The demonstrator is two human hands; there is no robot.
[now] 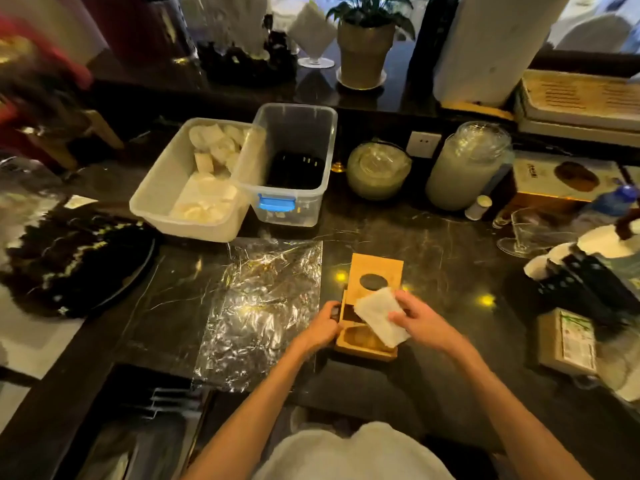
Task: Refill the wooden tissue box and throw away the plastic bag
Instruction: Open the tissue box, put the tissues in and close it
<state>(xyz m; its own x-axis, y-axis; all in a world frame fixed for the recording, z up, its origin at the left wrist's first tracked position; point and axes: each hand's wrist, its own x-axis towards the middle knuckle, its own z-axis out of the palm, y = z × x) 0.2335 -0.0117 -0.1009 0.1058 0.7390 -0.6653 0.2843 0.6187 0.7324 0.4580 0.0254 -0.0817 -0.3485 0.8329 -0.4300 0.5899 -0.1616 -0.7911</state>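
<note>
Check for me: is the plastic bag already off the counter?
No, the plastic bag lies flat on the counter, left of the tissue box.

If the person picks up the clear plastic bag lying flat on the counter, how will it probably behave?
The plastic bag is thin and creased, so it will likely flop and crumple. It looks empty, so probably very light. Its glossy film may slide on the polished counter.

A dark marble counter [433, 244] with pale veins is being lit from above, small yellow glints being reflected on its polished top. A wall socket [423, 144] is being shown on the low dark upstand behind it. A raised ledge is being occupied by a potted plant [365, 39]. Pale, blurred chair covers [595, 32] are being glimpsed far right.
</note>
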